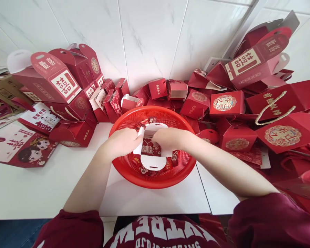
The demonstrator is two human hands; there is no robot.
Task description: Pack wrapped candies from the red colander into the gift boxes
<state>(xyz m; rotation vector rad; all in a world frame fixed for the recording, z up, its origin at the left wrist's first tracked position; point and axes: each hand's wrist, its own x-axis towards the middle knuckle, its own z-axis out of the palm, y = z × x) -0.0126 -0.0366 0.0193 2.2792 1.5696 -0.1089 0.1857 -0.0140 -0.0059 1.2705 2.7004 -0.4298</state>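
An open gift box (153, 162), white on the inside, sits in a red plastic basket (155, 184) with its flaps folded out. My left hand (126, 142) is closed on the box's left side flap. My right hand (167, 139) reaches in over the right side, fingers curled down inside the box; whatever they pinch is hidden. Red packets (147, 148) with printed hearts and characters lie in the box below my right fingertips. Small wrapped sweets (167, 167) lie in the basket around and under the box.
Red gift boxes are stacked at the left (63, 86) and heaped at the right (227, 103). Smaller red boxes (157, 89) line the tiled wall (150, 41) behind the basket. A flat printed bag (23, 146) lies on the white table (74, 182).
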